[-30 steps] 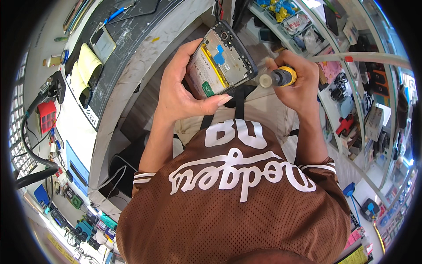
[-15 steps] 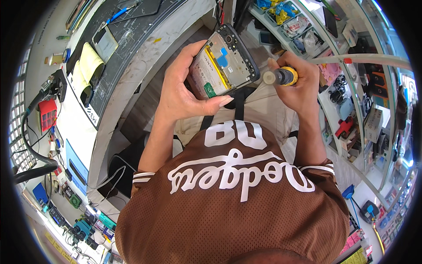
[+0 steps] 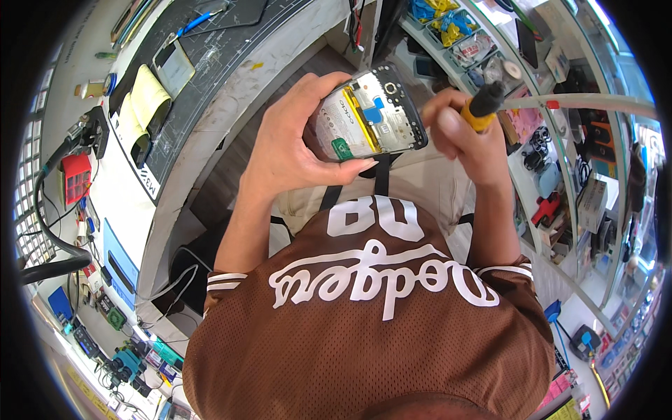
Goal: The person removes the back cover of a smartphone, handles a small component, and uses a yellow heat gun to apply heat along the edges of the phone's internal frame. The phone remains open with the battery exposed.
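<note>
My left hand (image 3: pixel 280 143) is closed around an opened phone (image 3: pixel 394 129), gripping its left end over my lap with the thumb along the near edge. The back cover is off. Inside are a silvery battery (image 3: pixel 341 124) with a yellow edge, a blue patch (image 3: pixel 374 110) on a metal plate and a green sticker (image 3: pixel 341 148). Just right of the phone, my right hand (image 3: pixel 472 143) is closed around a tool that looks like a screwdriver (image 3: pixel 483 106). Its yellow handle with a black end points up, and its tip is hidden by the fingers.
To the left runs a workbench with a dark mat (image 3: pixel 203 63), a yellow sticky pad (image 3: pixel 143 101), a blue pen (image 3: pixel 199 23) and a red box (image 3: pixel 75 178). On the right, glass shelves hold small trays, cables (image 3: pixel 537 148) and boxes.
The phone has turned to lie flatter and shifted slightly right and down. My right hand has tilted the screwdriver, so its black end has swung up and right, away from the phone.
</note>
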`<state>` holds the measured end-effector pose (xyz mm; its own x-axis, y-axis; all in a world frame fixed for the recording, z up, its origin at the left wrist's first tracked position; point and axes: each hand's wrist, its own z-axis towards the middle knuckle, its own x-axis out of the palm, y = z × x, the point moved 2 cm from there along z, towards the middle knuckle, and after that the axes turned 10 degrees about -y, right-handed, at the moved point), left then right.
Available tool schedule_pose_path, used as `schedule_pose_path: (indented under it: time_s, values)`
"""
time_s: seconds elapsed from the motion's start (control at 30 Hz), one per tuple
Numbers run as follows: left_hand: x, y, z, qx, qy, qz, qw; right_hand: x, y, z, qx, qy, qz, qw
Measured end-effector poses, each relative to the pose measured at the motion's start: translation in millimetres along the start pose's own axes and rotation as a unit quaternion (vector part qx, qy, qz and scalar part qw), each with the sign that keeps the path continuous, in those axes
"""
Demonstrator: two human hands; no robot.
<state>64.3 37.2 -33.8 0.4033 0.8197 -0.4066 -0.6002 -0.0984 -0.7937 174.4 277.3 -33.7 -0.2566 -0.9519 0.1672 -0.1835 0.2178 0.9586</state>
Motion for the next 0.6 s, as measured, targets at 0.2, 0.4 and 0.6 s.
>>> schedule_pose_path:
  time_s: [0.2, 0.4, 0.6]
  values:
    - [-22, -22, 22, 0.031, 0.105, 0.206, 0.972, 28, -6, -6, -0.043, -0.043, -0.048, 0.997]
    - [-39, 4, 9, -0.146, -0.151, -0.107, 0.972, 36, -21, 1, -0.036, -0.101, 0.117, 0.987]
    - [34, 15, -54, -0.297, -0.29, -0.573, 0.707, 63, -40, 6, -0.068, -0.139, 0.193, 0.969]
